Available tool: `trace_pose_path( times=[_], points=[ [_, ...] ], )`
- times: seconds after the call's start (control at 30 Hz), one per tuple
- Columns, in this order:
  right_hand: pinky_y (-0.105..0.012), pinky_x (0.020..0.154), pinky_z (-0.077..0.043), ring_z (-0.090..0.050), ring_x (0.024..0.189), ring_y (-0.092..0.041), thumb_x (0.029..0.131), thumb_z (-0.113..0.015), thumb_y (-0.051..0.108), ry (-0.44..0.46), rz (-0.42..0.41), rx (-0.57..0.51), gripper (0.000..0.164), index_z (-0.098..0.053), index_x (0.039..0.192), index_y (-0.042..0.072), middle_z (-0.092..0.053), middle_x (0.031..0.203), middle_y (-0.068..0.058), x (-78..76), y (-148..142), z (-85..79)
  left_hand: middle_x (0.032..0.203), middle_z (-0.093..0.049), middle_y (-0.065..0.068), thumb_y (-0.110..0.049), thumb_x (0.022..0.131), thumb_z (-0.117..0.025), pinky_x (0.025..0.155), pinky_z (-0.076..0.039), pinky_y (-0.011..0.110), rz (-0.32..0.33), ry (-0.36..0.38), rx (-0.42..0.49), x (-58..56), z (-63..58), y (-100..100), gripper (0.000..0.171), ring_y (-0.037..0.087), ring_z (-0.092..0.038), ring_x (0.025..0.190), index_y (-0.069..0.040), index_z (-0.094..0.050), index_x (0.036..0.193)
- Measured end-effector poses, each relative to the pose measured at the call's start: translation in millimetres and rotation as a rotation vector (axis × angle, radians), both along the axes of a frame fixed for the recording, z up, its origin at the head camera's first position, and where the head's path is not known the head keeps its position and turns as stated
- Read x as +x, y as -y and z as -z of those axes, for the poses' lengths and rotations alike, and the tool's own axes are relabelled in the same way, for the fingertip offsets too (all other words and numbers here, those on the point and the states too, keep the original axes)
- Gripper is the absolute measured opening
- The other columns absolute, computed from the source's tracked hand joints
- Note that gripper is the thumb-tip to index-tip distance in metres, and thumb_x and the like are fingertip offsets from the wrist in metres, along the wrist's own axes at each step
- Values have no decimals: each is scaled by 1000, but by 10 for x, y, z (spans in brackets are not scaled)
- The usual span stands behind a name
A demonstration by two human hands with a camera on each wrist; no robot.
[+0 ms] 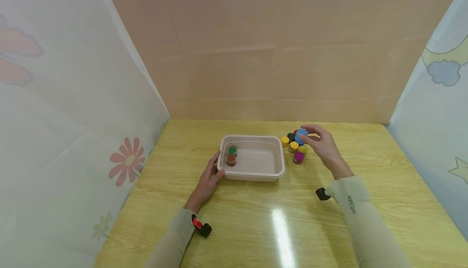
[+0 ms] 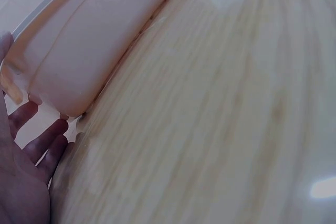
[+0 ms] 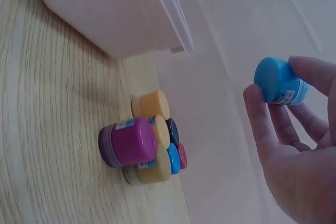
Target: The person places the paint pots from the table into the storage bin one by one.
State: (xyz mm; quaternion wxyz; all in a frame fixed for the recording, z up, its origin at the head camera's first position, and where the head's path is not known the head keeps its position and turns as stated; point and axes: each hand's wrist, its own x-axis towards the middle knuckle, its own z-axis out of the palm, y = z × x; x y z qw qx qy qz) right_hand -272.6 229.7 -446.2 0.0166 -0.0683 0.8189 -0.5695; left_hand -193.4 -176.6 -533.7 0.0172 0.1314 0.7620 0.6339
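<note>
Left hand (image 1: 209, 179) holds near-left corner of pale pink rectangular plastic tub (image 1: 252, 175); 2 small round jars (image 1: 231, 160), green-lidded and brown-lidded, inside at left. Right hand (image 1: 323, 145) pinches light-blue cylindrical jar (image 1: 301, 136) at multicoloured jar cluster (image 1: 293, 147).

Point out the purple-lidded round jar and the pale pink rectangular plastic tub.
Purple-lidded round jar (image 3: 129, 142): right wrist view, side of its lid.
Pale pink rectangular plastic tub (image 1: 257, 160): head view, bare inside floor.

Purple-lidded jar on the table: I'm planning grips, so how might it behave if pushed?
The purple-lidded jar would probably slide rather than roll, as it stands upright. Its squat shape should resist tipping, though a high push might topple it. The smooth-looking lid may feel slippery to fingers.
</note>
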Motion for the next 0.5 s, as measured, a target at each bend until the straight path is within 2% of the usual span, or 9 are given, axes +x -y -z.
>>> trace_pose_path(
  times=[0.07,0.2,0.37,0.43,0.5],
  points=[
    [-35,103,-49,-64,108,-3,103,-64,37,-2,-14,-9,55,-51,147,6,-51,127,-1,7,42,-2,170,-27,12,-15,109,-53,122,-28,58,-1,4,6,-2,-1,-4,67,39,-40,149,-24,-21,167],
    [-26,97,-54,-64,106,0,103,-65,32,0,-43,-31,55,-50,149,4,-50,129,-6,20,126,-6,170,-26,13,-14,109,-53,122,-28,58,1,4,10,-4,-4,-8,67,40,-39,149,-23,-21,167],
    [-17,92,-54,-62,107,2,104,-65,28,10,-78,-72,56,-49,151,2,-49,132,-12,31,229,12,170,-26,13,-14,109,-53,122,-29,58,8,4,-5,-7,-2,2,67,39,-40,149,-21,-20,167],
    [-16,91,-53,-63,109,0,104,-65,26,14,-89,-82,54,-50,149,1,-49,131,-12,31,274,28,170,-26,13,-14,109,-53,121,-30,58,12,2,-9,-8,-8,10,67,38,-40,149,-20,-20,167],
    [-17,90,-54,-64,113,-7,104,-65,24,17,-99,-85,51,-51,147,-1,-50,129,-13,33,320,42,170,-27,14,-14,109,-53,121,-31,57,16,2,-13,-8,-15,18,67,38,-41,149,-20,-20,167]
  ],
)
